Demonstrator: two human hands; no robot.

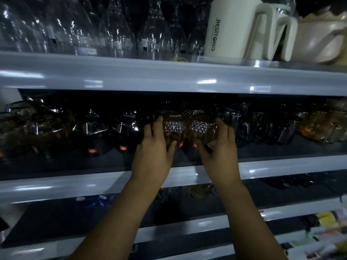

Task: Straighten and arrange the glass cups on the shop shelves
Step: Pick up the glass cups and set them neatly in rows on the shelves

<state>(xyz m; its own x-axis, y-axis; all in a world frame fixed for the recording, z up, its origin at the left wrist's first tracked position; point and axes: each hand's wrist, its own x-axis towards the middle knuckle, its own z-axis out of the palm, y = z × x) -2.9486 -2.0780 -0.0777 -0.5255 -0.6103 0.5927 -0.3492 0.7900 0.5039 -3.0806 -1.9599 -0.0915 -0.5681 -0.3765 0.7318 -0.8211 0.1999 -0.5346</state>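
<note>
On the dim middle shelf (56, 188), the left hand (152, 149) curls round the left amber cup (172, 126) and the right hand (220, 149) grips the right amber cup (203, 128), the two patterned cups side by side, below clear stemmed glasses (120, 29) and a white mug (231, 29).

Two amber glass cups with a diamond-cut pattern, standing side by side and touching, a red sticker low on each. We grip the left cup (172, 126) in our left hand (153, 149) and the right cup (203, 126) in our right hand (220, 149). Just outside our left grip: dark glass cups (124, 128), in a row, with red stickers.
</note>
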